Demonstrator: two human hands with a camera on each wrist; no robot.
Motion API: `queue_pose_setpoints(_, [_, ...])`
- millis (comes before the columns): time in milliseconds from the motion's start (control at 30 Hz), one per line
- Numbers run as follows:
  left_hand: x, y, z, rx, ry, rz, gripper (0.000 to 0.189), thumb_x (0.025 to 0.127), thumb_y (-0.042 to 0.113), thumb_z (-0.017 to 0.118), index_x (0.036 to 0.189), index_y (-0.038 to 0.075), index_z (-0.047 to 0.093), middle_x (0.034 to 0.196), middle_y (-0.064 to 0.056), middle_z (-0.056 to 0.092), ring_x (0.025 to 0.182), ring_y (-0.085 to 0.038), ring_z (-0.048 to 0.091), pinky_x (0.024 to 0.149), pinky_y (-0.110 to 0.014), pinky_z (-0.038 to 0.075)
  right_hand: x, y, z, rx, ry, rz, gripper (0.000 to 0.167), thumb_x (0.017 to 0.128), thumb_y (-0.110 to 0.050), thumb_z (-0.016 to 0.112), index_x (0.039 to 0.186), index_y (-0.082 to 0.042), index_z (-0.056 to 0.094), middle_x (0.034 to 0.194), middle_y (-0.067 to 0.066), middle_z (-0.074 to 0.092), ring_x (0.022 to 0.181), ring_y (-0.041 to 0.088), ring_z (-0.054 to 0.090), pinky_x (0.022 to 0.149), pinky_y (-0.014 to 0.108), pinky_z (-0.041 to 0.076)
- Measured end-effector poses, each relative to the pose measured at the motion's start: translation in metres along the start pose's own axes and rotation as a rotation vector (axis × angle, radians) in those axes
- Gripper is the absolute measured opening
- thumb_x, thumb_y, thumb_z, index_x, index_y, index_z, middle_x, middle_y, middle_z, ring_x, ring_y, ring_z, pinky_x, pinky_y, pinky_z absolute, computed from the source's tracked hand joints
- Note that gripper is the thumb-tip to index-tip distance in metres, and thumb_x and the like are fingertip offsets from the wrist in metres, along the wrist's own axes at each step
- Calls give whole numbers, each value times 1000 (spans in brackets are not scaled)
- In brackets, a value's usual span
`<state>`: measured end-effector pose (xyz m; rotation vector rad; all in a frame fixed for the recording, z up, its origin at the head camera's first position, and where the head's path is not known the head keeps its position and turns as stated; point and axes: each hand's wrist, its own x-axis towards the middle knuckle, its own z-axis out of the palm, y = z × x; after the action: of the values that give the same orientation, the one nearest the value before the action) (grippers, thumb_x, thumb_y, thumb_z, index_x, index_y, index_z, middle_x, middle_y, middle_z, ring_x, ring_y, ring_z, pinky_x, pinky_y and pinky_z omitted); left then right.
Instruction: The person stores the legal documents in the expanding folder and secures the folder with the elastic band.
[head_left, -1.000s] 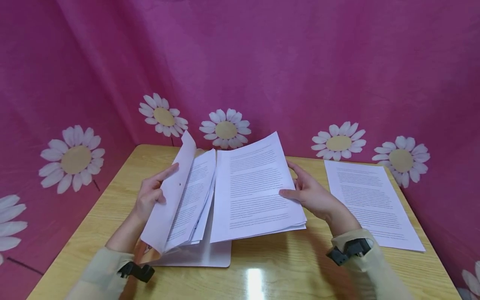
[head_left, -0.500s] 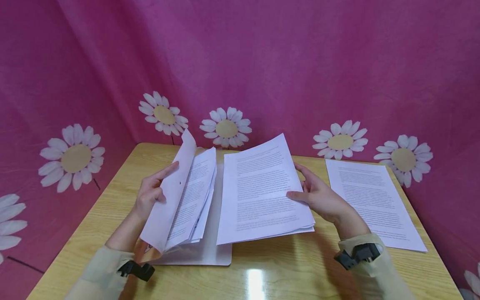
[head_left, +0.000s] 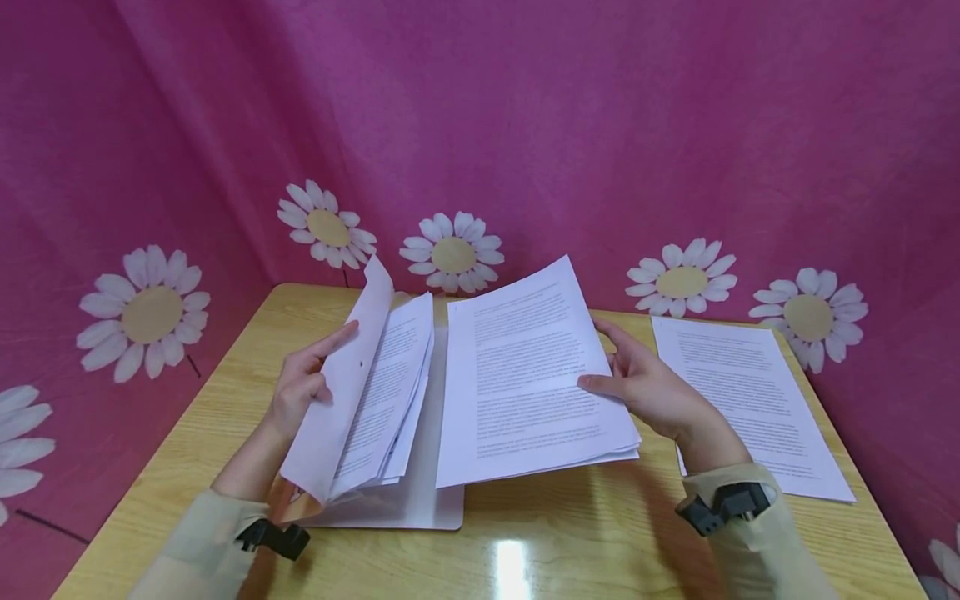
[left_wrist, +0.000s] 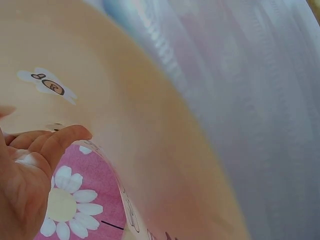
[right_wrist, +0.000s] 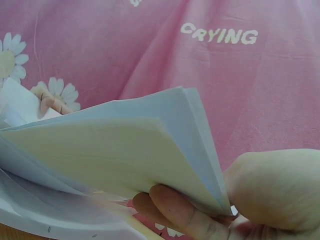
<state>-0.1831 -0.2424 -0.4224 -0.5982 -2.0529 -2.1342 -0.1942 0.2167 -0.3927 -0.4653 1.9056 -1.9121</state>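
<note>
In my right hand (head_left: 648, 392) is a stack of printed sheets (head_left: 525, 375), gripped at its right edge with the thumb on the top page. The right wrist view shows fingers under the stack (right_wrist: 100, 155), its lower face blank. My left hand (head_left: 300, 387) holds up the left cover of a document folder (head_left: 341, 408) by its edge. That cover is tan outside with a cartoon print, seen close in the left wrist view (left_wrist: 150, 135). More printed pages (head_left: 386, 392) lean inside the folder against the raised cover. Parts of both hands' fingers are hidden.
A single printed sheet (head_left: 742, 400) lies on the wooden table (head_left: 570, 550) at the right. The folder's back cover (head_left: 420, 508) lies flat under the pages. A pink curtain (head_left: 525, 125) with daisies stands along the back and sides.
My right hand has moved the stack of sheets to the right, away from the folder, widening the gap between them. The left hand and the raised cover have hardly moved.
</note>
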Motion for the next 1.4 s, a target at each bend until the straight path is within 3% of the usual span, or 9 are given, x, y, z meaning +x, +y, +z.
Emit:
queue_pose_setpoints(200, [-1,1,0,-21,3,-6,85,70,-7,44,153,4,55,148,-3,61,106,-25,58,65,-25,50,5,1,4,14,-28,19,89,100,8,62,169,-12,11,130,33,65,101,39,75,79,53,61])
queue_pose_setpoints(633, [-1,1,1,-29,-3,-6,85,69,-7,44,152,8,57,144,-5,63,104,-25,58,65,-25,51,-4,1,-3,1,-33,58,92,99,8,62,170,-12,7,131,34,64,101,40,74,79,53,61])
queue_pose_setpoints(1067, [-1,2,3,-38,-9,-9,85,70,-7,45,152,10,58,143,-6,63,104,-26,58,64,-25,51,-9,-9,-6,-17,-23,-1,86,100,6,62,168,-12,12,128,32,66,98,41,75,77,54,61])
queue_pose_setpoints(1400, [-1,2,3,-31,-13,-7,84,71,-7,45,152,10,57,144,-6,63,103,-26,59,63,-25,52,-4,-4,-3,-6,-46,-1,88,100,8,61,169,-11,11,130,34,64,99,42,75,77,55,60])
